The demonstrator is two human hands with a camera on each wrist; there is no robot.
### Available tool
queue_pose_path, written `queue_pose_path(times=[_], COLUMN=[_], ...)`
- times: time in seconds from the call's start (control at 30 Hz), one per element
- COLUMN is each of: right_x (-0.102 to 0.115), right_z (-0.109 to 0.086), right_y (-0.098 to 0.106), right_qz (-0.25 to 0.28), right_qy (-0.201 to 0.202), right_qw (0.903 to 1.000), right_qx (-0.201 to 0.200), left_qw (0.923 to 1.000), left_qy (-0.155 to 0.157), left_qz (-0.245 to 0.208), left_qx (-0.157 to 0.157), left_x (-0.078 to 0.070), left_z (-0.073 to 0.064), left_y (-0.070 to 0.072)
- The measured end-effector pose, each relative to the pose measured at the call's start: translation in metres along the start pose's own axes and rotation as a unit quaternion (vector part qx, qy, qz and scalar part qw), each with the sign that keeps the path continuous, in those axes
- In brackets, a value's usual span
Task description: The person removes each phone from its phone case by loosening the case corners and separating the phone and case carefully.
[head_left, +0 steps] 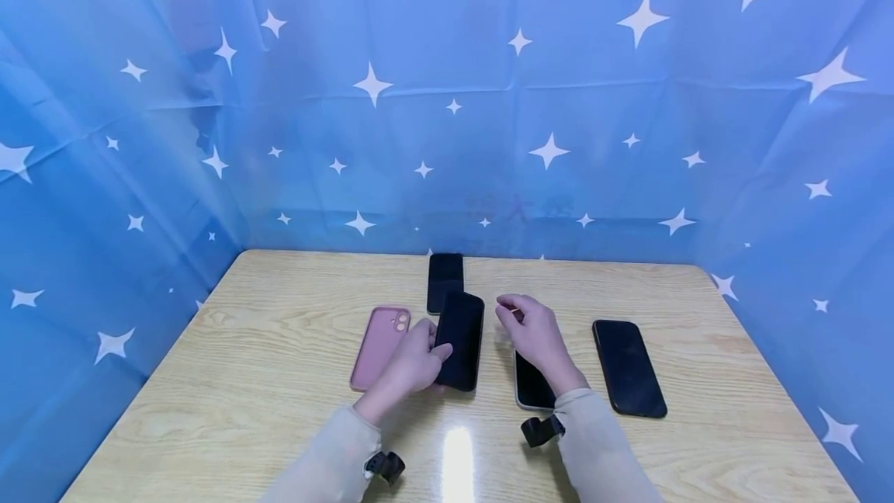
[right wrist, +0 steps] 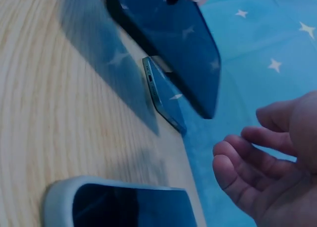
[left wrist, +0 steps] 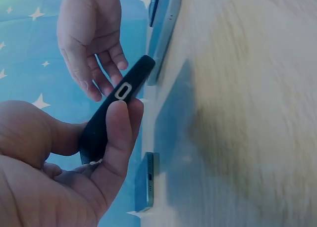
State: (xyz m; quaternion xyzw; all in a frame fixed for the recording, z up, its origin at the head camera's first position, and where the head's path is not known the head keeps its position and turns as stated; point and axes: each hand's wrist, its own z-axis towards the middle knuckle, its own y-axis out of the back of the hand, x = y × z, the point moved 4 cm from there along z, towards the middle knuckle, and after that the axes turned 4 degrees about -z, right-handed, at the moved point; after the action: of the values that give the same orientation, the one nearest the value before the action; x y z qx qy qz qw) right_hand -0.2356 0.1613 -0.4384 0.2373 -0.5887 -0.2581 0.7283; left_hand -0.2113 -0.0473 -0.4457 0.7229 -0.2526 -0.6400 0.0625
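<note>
The left hand (head_left: pixel 412 363) grips a black phone (head_left: pixel 462 344) by its left long edge, the thumb lapping over the front and the other fingers mostly hidden; a hold at the side probably serves to leave most of the face and the right edge uncovered; the phone is tilted and raised off the wooden table (head_left: pixel 209 410), near the middle of the scene, with an oblong opening showing in its end in the left wrist view (the pale rim round that slot hints at a case, though I cannot be sure).

The right hand (head_left: pixel 540 334) hangs just to the right of it, touching neither the phone nor the other hand; its fingers are loosely bent with nothing between them, a pose that seems chosen to stay within reach of the held edge; below its wrist lies a pale-edged phone (head_left: pixel 532 383), screen up and partly hidden.

A pink case (head_left: pixel 377 348) lies just left of the left hand, camera openings toward the far side; a smaller-looking phone (head_left: pixel 445 280) lies flat by the far edge; a dark phone (head_left: pixel 630 369) lies at the right; the gaps between them likely let each be lifted singly.
</note>
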Motion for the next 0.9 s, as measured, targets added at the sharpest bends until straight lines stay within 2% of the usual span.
queue_pose_path(times=[0.13,0.37,0.53,0.7,0.9], right_x=[0.001,0.006,0.008,0.012,0.017], right_z=[0.001,0.005,0.008,0.009,0.011], right_y=[0.002,0.006,0.012,0.019,0.028], right_qz=[0.019,0.099,0.126,0.146,0.153], right_qy=[-0.014,-0.038,-0.066,-0.080,-0.089], right_qw=[0.9997,0.9943,0.9893,0.9848,0.9816], right_qx=[0.003,-0.011,-0.030,-0.049,-0.071], left_qw=[0.9990,0.9937,0.9925,0.9927,0.9862], left_qy=[-0.005,-0.043,-0.056,-0.052,-0.050], left_qz=[-0.044,-0.102,-0.106,-0.107,-0.154], left_qx=[0.007,0.020,0.022,0.022,0.037], left_x=[-0.007,-0.022,-0.029,-0.036,-0.039], left_z=[-0.002,-0.007,-0.008,-0.007,-0.003], left_y=[-0.001,-0.006,-0.010,-0.014,-0.021])
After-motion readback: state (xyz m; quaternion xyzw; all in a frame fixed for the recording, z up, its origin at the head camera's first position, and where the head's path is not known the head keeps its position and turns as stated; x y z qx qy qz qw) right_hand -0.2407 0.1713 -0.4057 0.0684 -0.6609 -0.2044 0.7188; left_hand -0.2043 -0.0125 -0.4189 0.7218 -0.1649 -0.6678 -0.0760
